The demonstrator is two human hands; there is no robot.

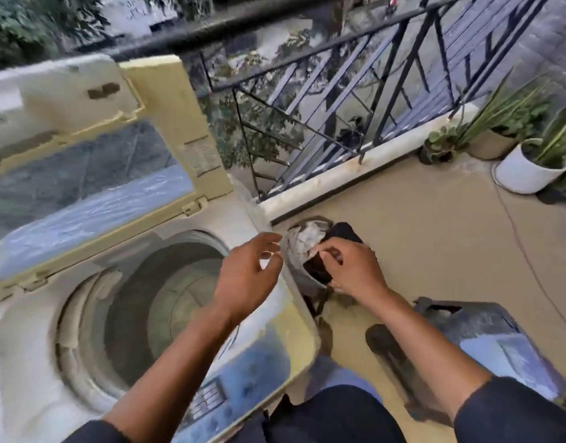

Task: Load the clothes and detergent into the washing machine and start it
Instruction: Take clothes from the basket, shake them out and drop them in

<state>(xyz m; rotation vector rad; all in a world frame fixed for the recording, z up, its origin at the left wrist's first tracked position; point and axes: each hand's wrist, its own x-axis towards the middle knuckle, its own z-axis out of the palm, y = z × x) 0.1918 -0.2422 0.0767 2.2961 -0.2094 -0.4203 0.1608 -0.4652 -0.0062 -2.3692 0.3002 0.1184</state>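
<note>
Cataloguing, left to right, with hazards noted:

Washing machine (83,314), top-loader: lid (93,174) raised and leaning back, drum (166,311) apparently empty; nothing loaded yet. Risk: lid dropping shut if knocked.

Left hand (243,276): hovering over machine's right edge, fingers loosely spread, holding nothing.

Bucket (307,276) on floor, just beside machine: clothes (302,239) piled inside, pale and dark pieces; outline blurred.

Right hand (352,270): over bucket, fingertips pinching a dark garment (318,268). Risk: thin pinch slipping mid-lift, garment landing on floor or snagging on bucket rim and tipping it.

Detergent: not identifiable.

Blue-grey container (486,340), potted plants (527,167): further right; risk of a trailing garment catching the container
</note>
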